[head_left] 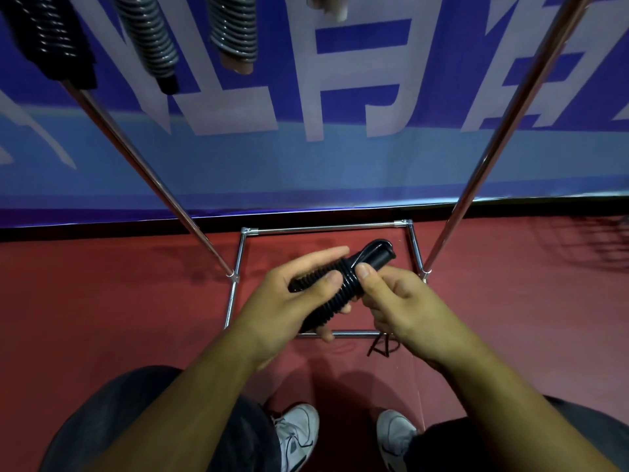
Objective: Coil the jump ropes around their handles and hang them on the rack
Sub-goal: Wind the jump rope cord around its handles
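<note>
Head view: gripped in left hand and pinched at the end turns by right hand, black jump rope coiled round its handles, low over chrome rack base, three coiled ropes hung upper left.

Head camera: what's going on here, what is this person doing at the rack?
A person stands over a metal rack and holds a black jump rope in both hands. The left hand grips the part already coiled around the handles. The right hand pinches the rope at the top of the coil, just below the bare handle ends. This rope is not hung yet. Three coiled ropes already hang at the upper left.
</note>
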The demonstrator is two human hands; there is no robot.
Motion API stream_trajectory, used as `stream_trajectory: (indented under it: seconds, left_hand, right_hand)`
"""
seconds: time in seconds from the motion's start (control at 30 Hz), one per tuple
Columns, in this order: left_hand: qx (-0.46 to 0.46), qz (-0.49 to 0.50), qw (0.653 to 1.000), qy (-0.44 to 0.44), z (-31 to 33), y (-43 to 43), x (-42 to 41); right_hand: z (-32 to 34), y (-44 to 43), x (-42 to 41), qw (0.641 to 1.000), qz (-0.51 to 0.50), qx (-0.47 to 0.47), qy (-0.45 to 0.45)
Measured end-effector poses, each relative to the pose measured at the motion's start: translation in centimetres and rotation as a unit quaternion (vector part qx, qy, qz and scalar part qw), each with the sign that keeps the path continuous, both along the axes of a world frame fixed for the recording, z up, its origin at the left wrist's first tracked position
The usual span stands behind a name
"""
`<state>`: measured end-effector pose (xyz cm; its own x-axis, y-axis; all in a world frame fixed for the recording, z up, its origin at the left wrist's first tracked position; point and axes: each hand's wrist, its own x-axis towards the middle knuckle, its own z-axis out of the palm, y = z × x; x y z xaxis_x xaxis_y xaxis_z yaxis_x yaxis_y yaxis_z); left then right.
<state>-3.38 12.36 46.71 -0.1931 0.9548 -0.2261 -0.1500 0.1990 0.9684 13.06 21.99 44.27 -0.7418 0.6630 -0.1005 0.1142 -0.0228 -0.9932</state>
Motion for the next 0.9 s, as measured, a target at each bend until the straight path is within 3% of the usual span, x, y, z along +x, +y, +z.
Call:
stream_trajectory:
  seconds: [0.5,0.7,0.9]
  left_hand:
    - [-0.003,0.065,0.990,0.126,-0.9,0.2,-0.2]
    - [0.002,0.083,0.986,0.145,-0.7,0.4,-0.1]
    - [0.023,0.087,0.962,0.258,-1.1,0.4,0.1]
  right_hand:
    - [0.1,-0.2,-0.7,0.994,-0.026,-0.012,-0.103]
    - [1.0,-0.2,-0.6,0.989,-0.005,-0.122,-0.085]
    - [1.1,-0.2,-0.6,0.987,-0.013,-0.099,-0.126]
